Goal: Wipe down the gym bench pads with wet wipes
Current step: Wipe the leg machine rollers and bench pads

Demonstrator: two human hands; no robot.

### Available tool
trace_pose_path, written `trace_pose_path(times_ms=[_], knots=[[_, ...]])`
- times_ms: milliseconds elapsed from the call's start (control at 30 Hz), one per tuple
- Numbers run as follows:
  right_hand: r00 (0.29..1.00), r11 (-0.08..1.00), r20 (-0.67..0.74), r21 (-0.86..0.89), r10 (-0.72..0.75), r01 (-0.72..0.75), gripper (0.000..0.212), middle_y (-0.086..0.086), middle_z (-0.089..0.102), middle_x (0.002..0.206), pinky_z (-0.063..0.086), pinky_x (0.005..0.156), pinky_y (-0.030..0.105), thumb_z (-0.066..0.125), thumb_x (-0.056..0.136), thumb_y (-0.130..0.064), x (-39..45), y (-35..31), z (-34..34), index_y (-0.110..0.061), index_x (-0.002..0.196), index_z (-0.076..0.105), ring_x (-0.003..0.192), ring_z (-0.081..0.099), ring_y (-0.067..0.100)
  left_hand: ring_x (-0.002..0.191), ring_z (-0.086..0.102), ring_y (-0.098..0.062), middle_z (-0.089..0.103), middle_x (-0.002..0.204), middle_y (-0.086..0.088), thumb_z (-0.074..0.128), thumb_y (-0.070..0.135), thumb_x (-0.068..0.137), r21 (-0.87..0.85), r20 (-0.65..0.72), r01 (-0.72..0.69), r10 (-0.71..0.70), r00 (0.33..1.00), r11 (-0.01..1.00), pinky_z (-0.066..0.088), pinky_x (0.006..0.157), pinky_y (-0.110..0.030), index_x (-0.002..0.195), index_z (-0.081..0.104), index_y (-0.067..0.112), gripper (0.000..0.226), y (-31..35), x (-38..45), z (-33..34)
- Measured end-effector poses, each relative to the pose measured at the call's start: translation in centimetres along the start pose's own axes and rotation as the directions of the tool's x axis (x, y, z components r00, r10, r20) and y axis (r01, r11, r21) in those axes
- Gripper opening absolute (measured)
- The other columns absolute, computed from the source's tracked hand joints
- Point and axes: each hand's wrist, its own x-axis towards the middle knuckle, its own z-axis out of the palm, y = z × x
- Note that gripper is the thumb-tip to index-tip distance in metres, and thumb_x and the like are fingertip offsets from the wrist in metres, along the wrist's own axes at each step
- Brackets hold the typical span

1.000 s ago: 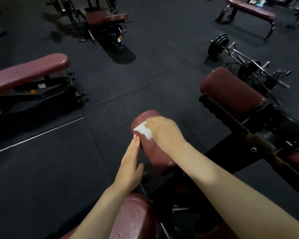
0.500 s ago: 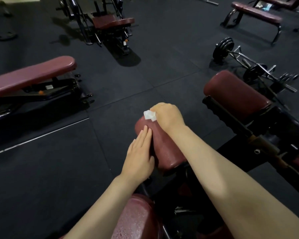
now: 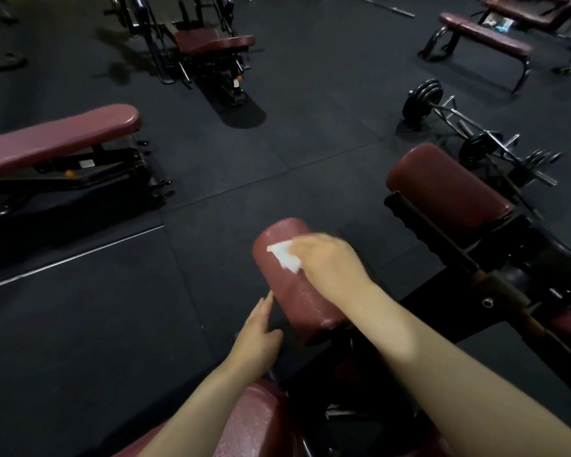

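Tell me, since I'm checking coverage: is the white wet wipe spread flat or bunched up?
Bunched: the white wet wipe shows crumpled folds beside the right hand.

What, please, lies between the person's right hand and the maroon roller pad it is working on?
In the head view, a crumpled white wet wipe lies between the right hand and the maroon cylindrical roller pad, pressed against the pad's top.

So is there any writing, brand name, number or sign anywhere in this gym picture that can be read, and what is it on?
No text can be read.
White sticker on the black frame of the maroon padded bench on the left: too small and blurred.
Pale blue packet on the far maroon bench at top right: too small to tell.
White wet wipe under the right hand, maroon cylindrical roller pad, left hand: no print visible.
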Motion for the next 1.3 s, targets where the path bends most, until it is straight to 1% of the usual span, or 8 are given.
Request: trace_pose_path(times_ms=[133, 400, 767, 933, 1033, 1100, 1200, 1300], knots=[[0.954, 0.977, 0.29, -0.213, 0.076, -0.013, 0.013, 0.003, 0.059, 0.089, 0.04, 0.062, 0.033, 0.051, 0.085, -0.009, 9.2, 0.4, 2.0, -0.016, 0.083, 0.062, 0.086, 0.063, 0.028, 0.15, 0.009, -0.004, 0.015, 0.165, 0.007, 0.044, 0.001, 0.087, -0.046, -0.08, 0.033, -0.036, 0.996, 0.998, 0.011, 0.111, -0.017, 0.157, 0.02, 0.03, 0.079, 0.0, 0.0, -0.7], [0.973, 0.993, 0.197, 0.0, 0.117, -0.12, 0.023, 0.0, 0.07, 0.093, 0.052, 0.073, 0.035, 0.059, 0.078, -0.009, -1.1, -0.7, 0.3, -0.018, 0.096, 0.071, 0.09, 0.064, 0.023, 0.148, -0.007, 0.007, -0.005, 0.159, 0.025, 0.047, 0.003, 0.079, 0.284, -0.093, -0.329, 0.368, 0.925, 0.9, 0.004, 0.121, -0.023, 0.158, 0.009, 0.032, 0.093, 3.0, 0.0, -2.4], [0.951, 0.955, 0.195, 0.128, 0.239, -0.266, 0.04, 0.0, 0.07, 0.096, 0.053, 0.075, 0.037, 0.038, 0.076, -0.015, -10.7, -1.9, -2.2, -0.011, 0.097, 0.071, 0.092, 0.064, 0.021, 0.15, -0.004, 0.001, -0.005, 0.164, 0.017, 0.047, 0.003, 0.083, 0.321, -0.071, -0.294, 0.332, 0.941, 0.9, 0.008, 0.122, -0.03, 0.159, 0.008, 0.028, 0.089, 3.9, -0.3, -1.7], [0.892, 0.784, 0.101, 0.441, 0.44, -0.436, 0.041, -0.01, 0.073, 0.095, 0.043, 0.08, 0.004, 0.054, 0.076, 0.01, -14.2, -1.1, -3.8, -0.02, 0.091, 0.078, 0.094, 0.062, -0.008, 0.15, 0.003, -0.003, 0.0, 0.165, 0.014, 0.048, 0.006, 0.085, 0.327, -0.03, -0.284, 0.311, 0.95, 0.901, 0.012, 0.122, -0.028, 0.158, 0.011, 0.028, 0.085, 3.1, -2.2, -1.5], [0.814, 0.626, 0.068, 0.603, 0.577, -0.495, 0.037, -0.019, 0.073, 0.091, 0.044, 0.074, 0.003, 0.065, 0.081, 0.003, -15.7, -1.0, -4.8, -0.032, 0.088, 0.077, 0.086, 0.063, -0.013, 0.151, 0.006, -0.005, 0.01, 0.164, 0.014, 0.05, 0.008, 0.092, 0.325, 0.002, -0.257, 0.271, 0.963, 0.91, 0.012, 0.122, -0.029, 0.157, 0.019, 0.029, 0.075, 2.1, -4.2, -1.2], [0.801, 0.539, 0.131, 0.675, 0.585, -0.504, 0.037, -0.022, 0.072, 0.093, 0.049, 0.076, 0.012, 0.064, 0.087, -0.007, -16.3, -1.4, -5.3, -0.042, 0.092, 0.073, 0.089, 0.066, -0.006, 0.149, 0.015, -0.003, 0.022, 0.162, 0.014, 0.053, 0.013, 0.096, 0.278, -0.015, -0.271, 0.287, 0.958, 0.921, 0.015, 0.121, -0.024, 0.154, 0.03, 0.031, 0.065, 1.8, -6.0, -0.9], [0.848, 0.444, 0.225, 0.771, 0.48, -0.457, 0.037, -0.015, 0.074, 0.099, 0.051, 0.079, 0.017, 0.058, 0.088, -0.007, -17.1, -2.9, -6.0, -0.037, 0.105, 0.072, 0.095, 0.068, 0.002, 0.135, 0.04, 0.006, 0.049, 0.144, 0.023, 0.061, 0.026, 0.097, 0.053, -0.014, -0.351, 0.352, 0.936, 0.935, 0.031, 0.116, -0.026, 0.143, 0.046, 0.036, 0.049, 2.4, -9.3, 0.1], [0.858, 0.419, 0.293, 0.776, 0.422, -0.471, 0.031, -0.009, 0.074, 0.091, 0.053, 0.074, 0.025, 0.057, 0.088, -0.01, -17.9, -4.7, -6.0, -0.035, 0.1, 0.068, 0.086, 0.07, 0.006, 0.121, 0.059, -0.008, 0.066, 0.125, 0.009, 0.066, 0.029, 0.093, -0.293, 0.031, -0.344, 0.368, 0.929, 0.892, 0.045, 0.106, -0.03, 0.135, 0.055, 0.03, 0.044, 3.0, -12.6, 1.5]])
